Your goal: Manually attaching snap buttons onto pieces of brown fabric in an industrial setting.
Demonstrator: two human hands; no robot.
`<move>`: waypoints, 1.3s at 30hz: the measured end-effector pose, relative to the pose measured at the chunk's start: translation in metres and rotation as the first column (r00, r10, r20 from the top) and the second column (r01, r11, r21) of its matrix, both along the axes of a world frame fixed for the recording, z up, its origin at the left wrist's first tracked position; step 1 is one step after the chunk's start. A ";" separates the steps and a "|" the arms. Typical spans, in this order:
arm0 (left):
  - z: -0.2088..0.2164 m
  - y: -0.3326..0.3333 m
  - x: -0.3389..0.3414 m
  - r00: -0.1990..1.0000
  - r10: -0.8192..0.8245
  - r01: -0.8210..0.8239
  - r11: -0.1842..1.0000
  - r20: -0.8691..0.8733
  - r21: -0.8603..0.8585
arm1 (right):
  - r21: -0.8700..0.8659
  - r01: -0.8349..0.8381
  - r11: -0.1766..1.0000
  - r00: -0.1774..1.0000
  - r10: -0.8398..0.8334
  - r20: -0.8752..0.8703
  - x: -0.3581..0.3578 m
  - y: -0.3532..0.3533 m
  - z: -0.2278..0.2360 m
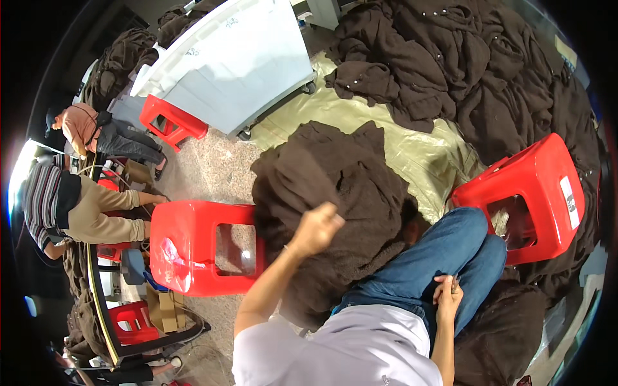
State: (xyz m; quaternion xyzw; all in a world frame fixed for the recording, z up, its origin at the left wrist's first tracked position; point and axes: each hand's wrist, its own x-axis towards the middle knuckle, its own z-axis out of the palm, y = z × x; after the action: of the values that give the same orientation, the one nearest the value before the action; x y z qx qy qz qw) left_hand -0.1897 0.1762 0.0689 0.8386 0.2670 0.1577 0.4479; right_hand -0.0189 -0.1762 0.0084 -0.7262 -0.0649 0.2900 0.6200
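Observation:
A heap of dark brown fleecy cloth (360,186) lies in front of me and beside my legs. Above it my left hand (315,228) is closed, somewhat smeared by motion, with a fold of the brown cloth at its fingers; the cloth just beyond the hand is blurred too. On my jeans (418,264), near the knee, rests my right hand (447,293). Its fingers are curled around something small with a dark tip, too small and covered to name.
Red plastic stools stand left (199,248) and right (528,199) of me. A large white wheeled bin (238,64) is ahead, and a big brown cloth pile (444,58) sits on yellowish sheeting (425,154). At left, people (84,199) work along a table edge.

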 end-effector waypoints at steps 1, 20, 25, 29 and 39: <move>0.019 -0.036 0.008 0.991 -0.120 0.132 0.968 0.067 -0.212 | 0.077 0.025 0.997 0.998 -0.020 -0.065 0.001 0.008 0.007; -0.054 -0.063 0.067 0.962 0.271 -0.251 0.861 0.018 0.442 | 0.259 0.185 0.948 0.918 -0.073 -0.391 -0.005 -0.050 -0.019; -0.085 -0.018 0.017 0.932 0.250 -0.235 0.968 -0.261 0.087 | 0.183 0.358 0.915 0.901 -0.288 -0.324 0.026 -0.024 0.012; -0.068 -0.011 0.019 0.984 0.076 -0.075 0.997 -0.162 0.011 | 0.218 0.260 0.941 0.965 -0.247 -0.086 0.091 0.027 0.038; -0.031 -0.019 0.068 0.854 0.398 -0.360 0.917 0.334 -0.172 | -0.645 0.286 0.709 0.701 0.304 0.645 0.072 0.039 0.096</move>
State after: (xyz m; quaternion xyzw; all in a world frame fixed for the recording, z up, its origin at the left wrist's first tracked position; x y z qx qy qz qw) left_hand -0.1222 0.1570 0.0380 0.7016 0.3477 0.3807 0.4919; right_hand 0.0532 -0.1369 0.1042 -0.9580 -0.1874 -0.0089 0.2168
